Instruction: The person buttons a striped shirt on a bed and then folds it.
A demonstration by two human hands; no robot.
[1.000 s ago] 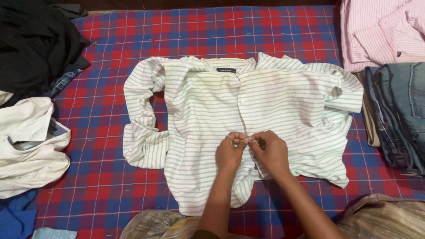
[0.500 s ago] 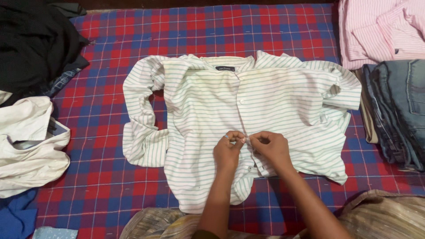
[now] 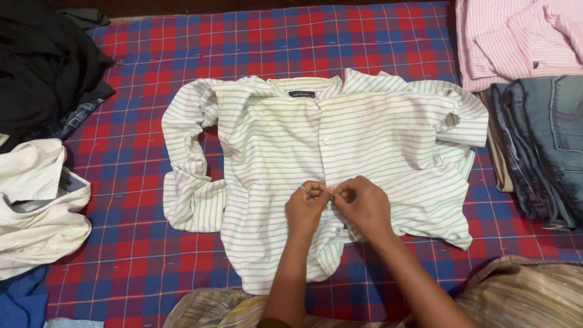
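The fingertips of both hands are bunched so tightly together that whatever small part of the placket they work on is hidden, and the forearms cover the lower front of the striped shirt (image 3: 273,140). The left hand (image 3: 305,209) and right hand (image 3: 363,206) meet, fingers pressed together, each pinching the shirt's front opening below the visible white button (image 3: 326,141). The shirt lies spread face up across the middle of the red and blue checked bedsheet (image 3: 139,261), collar toward the far edge, with folded jeans (image 3: 546,146) by the right edge and a white garment (image 3: 36,212) by the left edge.
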